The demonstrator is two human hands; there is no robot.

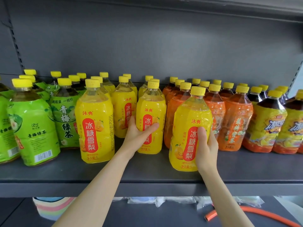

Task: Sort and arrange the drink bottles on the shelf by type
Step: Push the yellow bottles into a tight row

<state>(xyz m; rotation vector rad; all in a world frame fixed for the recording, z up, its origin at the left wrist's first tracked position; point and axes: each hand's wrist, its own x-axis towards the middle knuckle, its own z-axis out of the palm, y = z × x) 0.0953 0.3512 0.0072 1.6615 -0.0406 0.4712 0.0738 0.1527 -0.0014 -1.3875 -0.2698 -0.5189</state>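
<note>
The drink bottles stand upright in rows on the grey shelf (147, 176), grouped by label: green tea bottles (34, 128) toward the left end, yellow pear-drink bottles (95, 128) in the middle, orange-labelled bottles (236, 125) and iced-tea bottles (265, 128) toward the right end. The right hand (205, 149) has its grip closed around the lower body of one yellow bottle (188, 128), which sits nearest the shelf's front edge, in front of the orange row. The left hand (139, 133) is wrapped around the waist of another yellow bottle (150, 112) further back. These look full, so each is probably fairly heavy for one hand, and the glossy shrink sleeve likely runs slick. The plastic walls may give a little under squeeze; holding low around the wide labelled belly, thumb opposing fingers, seems the surest place.
</note>
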